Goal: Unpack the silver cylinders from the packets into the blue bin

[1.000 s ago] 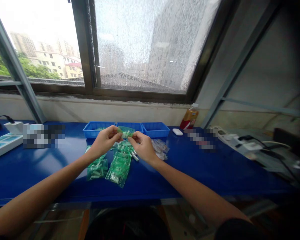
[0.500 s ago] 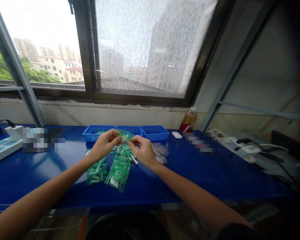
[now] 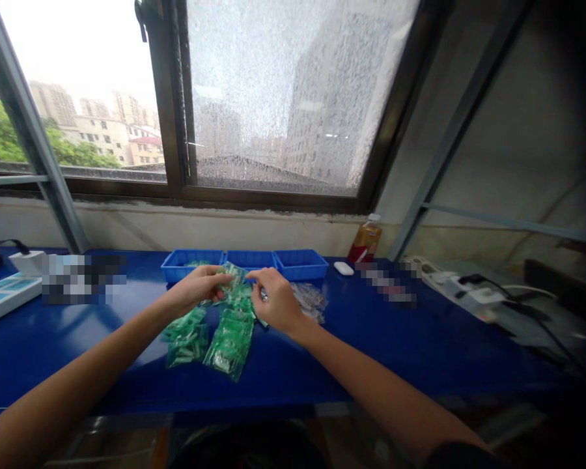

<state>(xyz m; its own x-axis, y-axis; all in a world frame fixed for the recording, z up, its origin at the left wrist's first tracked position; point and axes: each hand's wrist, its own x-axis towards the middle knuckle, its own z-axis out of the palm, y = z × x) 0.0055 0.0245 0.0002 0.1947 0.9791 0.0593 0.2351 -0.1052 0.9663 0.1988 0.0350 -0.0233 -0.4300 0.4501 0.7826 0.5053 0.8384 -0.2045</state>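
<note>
My left hand [image 3: 202, 285] pinches a small green-tinted clear bag [image 3: 235, 273] above the blue table. On the bag's right side, my right hand [image 3: 275, 298] has its thumb and index finger closed at the bag's upper edge. Beneath my hands lies a pile of green bags [image 3: 230, 342], overlapping in a row toward the table's front. To the left rests another heap of green bags [image 3: 188, 342] with pale pieces inside. Clear bags [image 3: 310, 301] lie just right of my right hand. A small metallic object is partly hidden under that hand.
Three blue trays stand behind my hands: left [image 3: 191, 266], middle [image 3: 249, 259] and right [image 3: 300, 264]. A white case [image 3: 344, 268] and a bottle [image 3: 365, 241] are back right. Power strips lie at the far left [image 3: 10, 296] and right [image 3: 449, 286].
The held bag now stands more upright. My right hand has turned, with its fingers higher at the bag's edge, and my left hand has shifted slightly left and down.
</note>
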